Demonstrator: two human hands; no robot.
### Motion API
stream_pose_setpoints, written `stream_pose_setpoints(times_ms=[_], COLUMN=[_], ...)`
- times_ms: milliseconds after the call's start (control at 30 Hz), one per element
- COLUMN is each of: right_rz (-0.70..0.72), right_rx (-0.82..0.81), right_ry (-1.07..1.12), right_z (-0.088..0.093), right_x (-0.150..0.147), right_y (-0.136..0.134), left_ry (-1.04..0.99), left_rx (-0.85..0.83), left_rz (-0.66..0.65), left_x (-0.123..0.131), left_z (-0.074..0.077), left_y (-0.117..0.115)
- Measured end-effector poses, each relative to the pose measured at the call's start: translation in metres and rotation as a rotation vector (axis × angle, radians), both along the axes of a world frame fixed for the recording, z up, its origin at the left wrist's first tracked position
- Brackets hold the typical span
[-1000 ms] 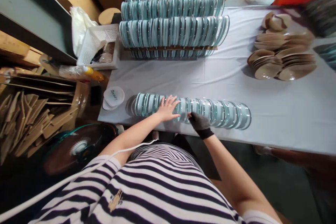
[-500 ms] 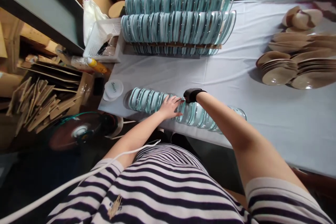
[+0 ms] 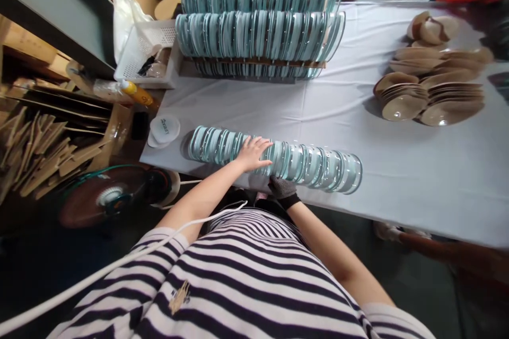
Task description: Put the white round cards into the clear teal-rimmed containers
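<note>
A long row of round clear glass discs (image 3: pixel 296 161) with teal edges stands on edge, packed face to face, along the front of the table. My left hand (image 3: pixel 251 153) is bare and lies on top of this row near its middle, fingers spread and thumb apart. Just below the row, at the table's front edge, is my right hand (image 3: pixel 282 186) in a dark grey glove. Its fingertips are close to the discs' lower side and partly hidden, so whether they grip anything does not show.
Behind, a rack holds several rows of similar glass discs (image 3: pixel 258 34). A white plastic basket (image 3: pixel 127 61), a yellow bottle (image 3: pixel 137 94) and white round lids (image 3: pixel 165 128) are at left. Stacked brown curved pieces (image 3: pixel 403 107) lie at right. A fan (image 3: pixel 109 196) stands beside the table.
My right hand has moved from the far side of the row toward me, to the near side at the table edge. My left hand stays on the discs. The view has shifted slightly.
</note>
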State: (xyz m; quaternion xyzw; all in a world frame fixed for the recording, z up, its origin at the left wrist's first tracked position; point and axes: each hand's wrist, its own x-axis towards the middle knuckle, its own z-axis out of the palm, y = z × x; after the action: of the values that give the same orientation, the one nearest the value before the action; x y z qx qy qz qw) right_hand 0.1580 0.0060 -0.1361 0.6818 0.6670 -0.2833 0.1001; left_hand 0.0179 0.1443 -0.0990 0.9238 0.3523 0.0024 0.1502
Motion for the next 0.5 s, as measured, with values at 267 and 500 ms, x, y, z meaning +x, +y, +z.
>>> stream_pose_setpoints(times_ms=[267, 500], right_rz=[-0.05, -0.18], right_rx=[0.021, 0.037], right_ry=[0.021, -0.157], right_z=[0.003, 0.08], right_x=[0.024, 0.099], right_y=[-0.012, 0.098], left_ry=[0.04, 0.009], left_rx=[-0.011, 0.016], left_rz=[-0.014, -0.108], left_x=[0.004, 0.045], left_z=[0.008, -0.001], left_y=[-0.009, -0.028])
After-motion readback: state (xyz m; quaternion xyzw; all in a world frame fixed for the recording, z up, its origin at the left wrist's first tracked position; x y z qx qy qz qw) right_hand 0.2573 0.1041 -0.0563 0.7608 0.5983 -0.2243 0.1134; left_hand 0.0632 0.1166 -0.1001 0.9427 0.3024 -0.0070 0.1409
